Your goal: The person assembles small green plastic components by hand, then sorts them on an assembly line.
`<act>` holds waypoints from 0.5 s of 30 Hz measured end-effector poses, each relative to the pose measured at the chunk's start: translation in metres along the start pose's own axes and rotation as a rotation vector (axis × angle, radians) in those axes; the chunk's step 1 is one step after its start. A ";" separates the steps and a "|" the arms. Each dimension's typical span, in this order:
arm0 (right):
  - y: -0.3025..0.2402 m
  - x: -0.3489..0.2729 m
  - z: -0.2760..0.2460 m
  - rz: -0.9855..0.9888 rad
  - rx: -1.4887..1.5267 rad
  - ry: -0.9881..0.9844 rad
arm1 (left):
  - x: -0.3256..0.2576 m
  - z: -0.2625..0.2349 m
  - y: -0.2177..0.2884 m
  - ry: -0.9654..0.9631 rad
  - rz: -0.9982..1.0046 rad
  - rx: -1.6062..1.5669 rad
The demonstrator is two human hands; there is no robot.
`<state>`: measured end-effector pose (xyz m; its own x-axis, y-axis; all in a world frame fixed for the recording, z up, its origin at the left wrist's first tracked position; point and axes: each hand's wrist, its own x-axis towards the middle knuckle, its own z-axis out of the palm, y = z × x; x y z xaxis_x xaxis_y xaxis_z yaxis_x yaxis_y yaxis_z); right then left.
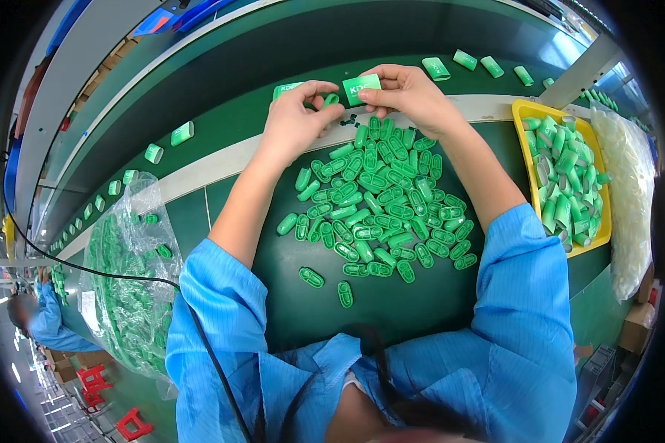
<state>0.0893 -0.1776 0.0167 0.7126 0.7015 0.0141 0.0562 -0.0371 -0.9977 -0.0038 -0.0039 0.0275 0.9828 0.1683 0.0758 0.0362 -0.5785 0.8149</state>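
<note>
Green case: I am watching a flat, rounded-rectangle green case (361,88) with white lettering on its face, pinched at the far edge of the work table, just above the white strip (222,159) that borders the conveyor.
Long axis: it is running roughly left to right, tilting slightly up toward the right, printed face turned up to me.
Right hand: my right hand (410,92) is closing thumb and fingertips on the case's right end; the remaining fingers are curling in.
Left hand: my left hand (297,118) is pinching a small green cap (331,100) between thumb and forefinger, right beside the case's left end; I cannot tell whether the two parts are touching.
Second case: one more green case (287,89) is lying on the belt just behind the left hand.
Belt count: I am counting five further cases (435,68) on the dark conveyor (273,52) to the right, and about five more (182,133) trailing off to the left.
Loose parts: a heap of small oval green parts (380,210), too many for me to count exactly, is lying on the green table (391,310) between my forearms; two are sitting apart at the near edge.
Yellow tray: one tray (524,111) at my right is holding a pile of green pieces.
Bags: one clear bag of green parts (129,288) is sitting at my left, one bag of whitish parts (628,184) at the far right.
</note>
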 end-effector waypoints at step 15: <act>0.006 -0.002 0.015 -0.043 0.028 0.024 | 0.000 0.007 -0.015 -0.010 -0.144 -0.790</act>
<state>0.0779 -0.1681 0.0095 0.7267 0.6845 0.0581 0.0675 0.0130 -0.9976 -0.0034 -0.0008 0.0115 0.9799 0.1893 -0.0627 0.0271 0.1847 0.9824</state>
